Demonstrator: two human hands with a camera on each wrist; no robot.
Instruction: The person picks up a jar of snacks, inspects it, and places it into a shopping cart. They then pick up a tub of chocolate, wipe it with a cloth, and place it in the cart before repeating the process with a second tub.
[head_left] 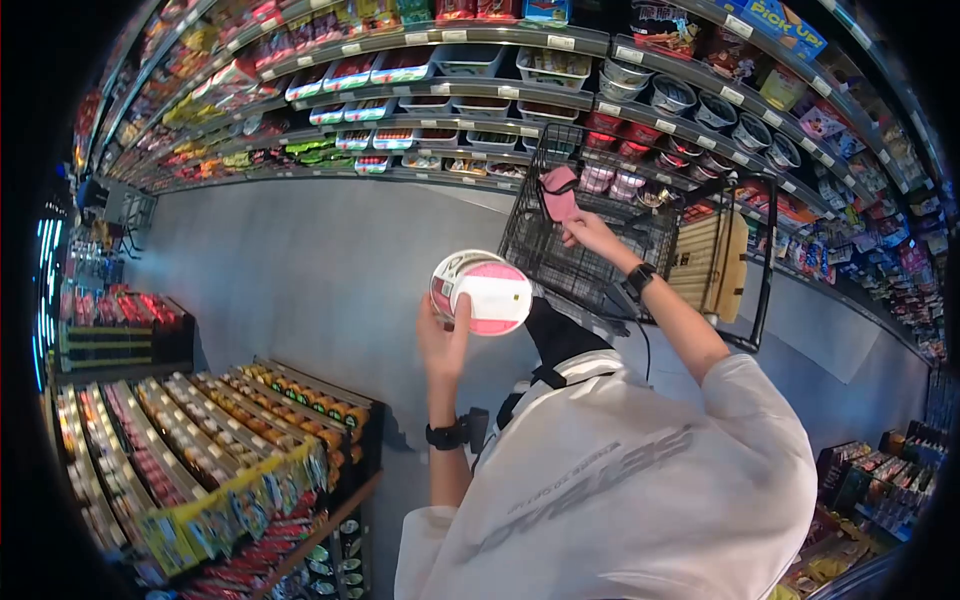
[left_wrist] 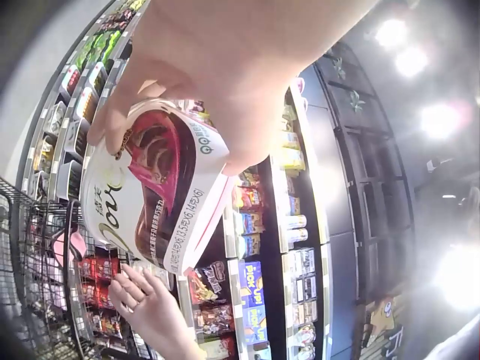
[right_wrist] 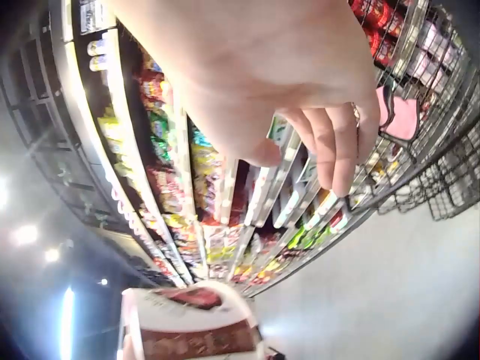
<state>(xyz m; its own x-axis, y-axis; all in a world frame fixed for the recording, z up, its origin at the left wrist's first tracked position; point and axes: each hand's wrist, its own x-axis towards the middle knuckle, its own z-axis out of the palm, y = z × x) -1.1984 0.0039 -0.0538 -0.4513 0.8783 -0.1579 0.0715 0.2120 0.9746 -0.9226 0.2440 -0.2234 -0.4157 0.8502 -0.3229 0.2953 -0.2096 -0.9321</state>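
Observation:
My left hand (head_left: 443,340) grips a white, pink and brown Dove chocolate tub (head_left: 488,297), its thumb along the label side. In the left wrist view the printed front of the tub (left_wrist: 161,187) is tilted, with fingers on one edge and the thumb on another. Over the near side of a black wire shopping cart (head_left: 520,240) is my right hand (head_left: 592,234), its fingers loosely bent with nothing between them. Close by its fingertips in the head view, a pink pouch-like thing with a black band (head_left: 558,200) lies at the cart's rim.
Shelves (head_left: 400,108) of packaged snacks and plastic tubs curve along the far side. A beige slatted panel (head_left: 705,262) stands at the cart's handle end. Rows of small goods fill a sloped display stand (head_left: 230,430) at lower left. Grey floor (head_left: 290,260) lies between.

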